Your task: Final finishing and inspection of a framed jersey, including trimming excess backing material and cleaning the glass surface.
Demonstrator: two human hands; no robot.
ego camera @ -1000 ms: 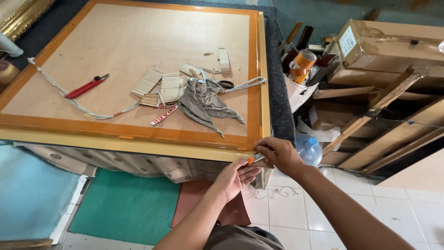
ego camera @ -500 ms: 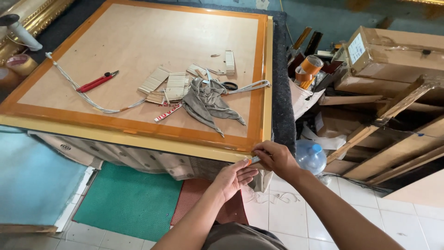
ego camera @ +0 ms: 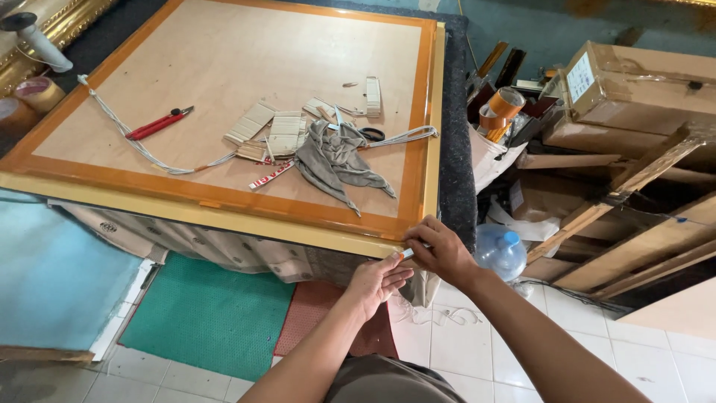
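Taking the framed board (ego camera: 224, 60) on the tabletop as my landmark, I see red pliers (ego camera: 158, 124) on its left part and a grey rag (ego camera: 337, 158) near its middle. At its near right corner my left hand (ego camera: 377, 282) pinches a small orange-tipped tool (ego camera: 408, 254), grip closed on it. My right hand (ego camera: 441, 250) presses that corner, fingers curled; I cannot tell whether it holds anything.

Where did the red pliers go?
The red pliers lie on the brown board's left part, beside the white cord, far from both hands.
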